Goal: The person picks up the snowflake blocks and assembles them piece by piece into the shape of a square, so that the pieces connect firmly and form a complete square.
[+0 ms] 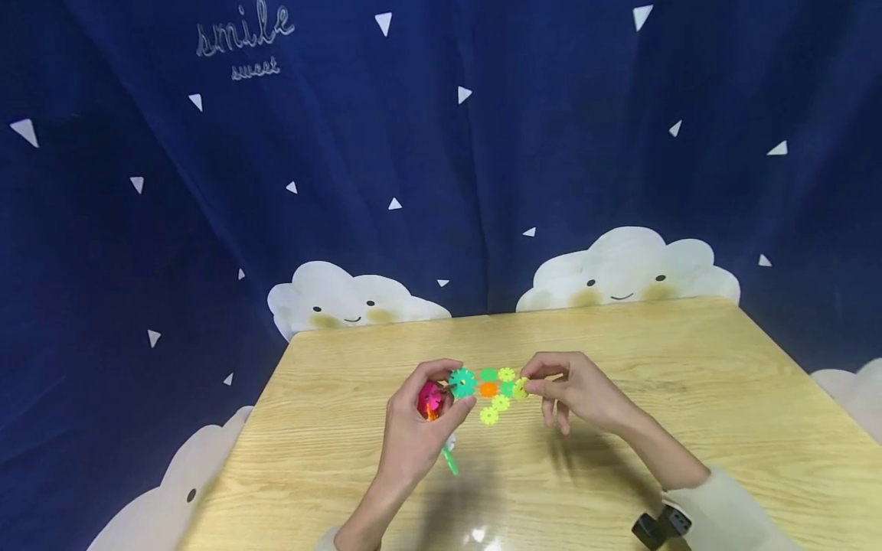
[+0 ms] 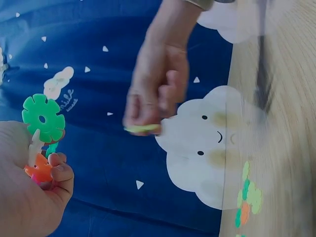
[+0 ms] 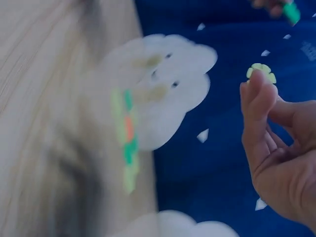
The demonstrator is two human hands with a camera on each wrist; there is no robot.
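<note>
Yellow notched plastic disc (image 1: 521,389) your right fingers (image 1: 553,362) pinch likely awaits joining, slots aligned, to the multicoloured plastic cluster (image 1: 469,387) your left fingers (image 1: 429,370) grip.

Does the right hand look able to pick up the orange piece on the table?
Probably yes: nothing appears to cover the orange piece, and the right hand is nearby. But it pinches a yellow piece, which may need putting down first.

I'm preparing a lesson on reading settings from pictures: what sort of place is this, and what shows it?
Probably an indoor play corner, perhaps for children: a blue curtain printed with smiling clouds hangs behind a wood-grained table, where small, bright, notched discs lie.
</note>
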